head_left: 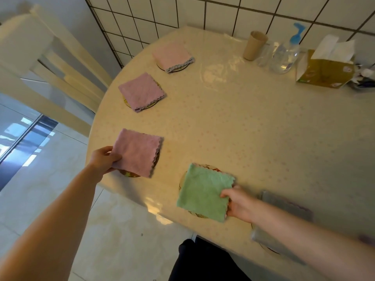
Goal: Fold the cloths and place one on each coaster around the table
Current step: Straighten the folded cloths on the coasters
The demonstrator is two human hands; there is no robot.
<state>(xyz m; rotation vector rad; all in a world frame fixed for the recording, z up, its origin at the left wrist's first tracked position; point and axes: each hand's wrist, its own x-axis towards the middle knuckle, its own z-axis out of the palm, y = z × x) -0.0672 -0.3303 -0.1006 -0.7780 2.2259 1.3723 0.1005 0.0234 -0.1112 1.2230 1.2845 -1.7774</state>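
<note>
Head camera, over a round table point(243, 122): the left hand point(104, 159) pinches a folded pink cloth point(137, 152) by its near-left corner, thumb on top, scalloped edges facing right above a coaster point(129, 174). The right hand point(238, 203) grasps a folded green cloth point(203, 191) (square, with no clear long axis) at its right edge, lying on another coaster point(197, 214). Two more pink cloths point(142, 91) cover coasters farther along the rim.

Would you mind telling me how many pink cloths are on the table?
3. One far pink cloth near the wall, one middle pink cloth below it, and one near pink cloth held by the left hand. None appears hidden.
</note>
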